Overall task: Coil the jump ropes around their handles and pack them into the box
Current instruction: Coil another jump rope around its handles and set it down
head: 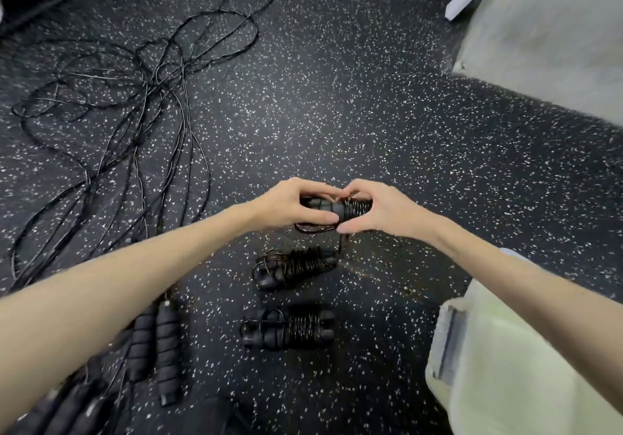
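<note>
— Grips?
— Left hand (290, 205) and right hand (381, 212) both curl round one part-wound handle pair (337, 208).
— Surroundings?
— Two coiled bundles (293, 267) at six o'clock; loose ropes (141, 97) at ten o'clock on floor (337, 97).

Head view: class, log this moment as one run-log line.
left hand: grips handles | right hand: holds coil | coiled ropes on floor: two | loose ropes: left

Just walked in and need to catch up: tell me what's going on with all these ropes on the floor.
A person is coiling a jump rope: both hands, left hand and right hand, hold a pair of handles already partly wrapped with cord. Two finished bundles lie on the speckled floor below the hands. A tangle of loose ropes still waits to the left, with unwrapped handles nearer.
</note>
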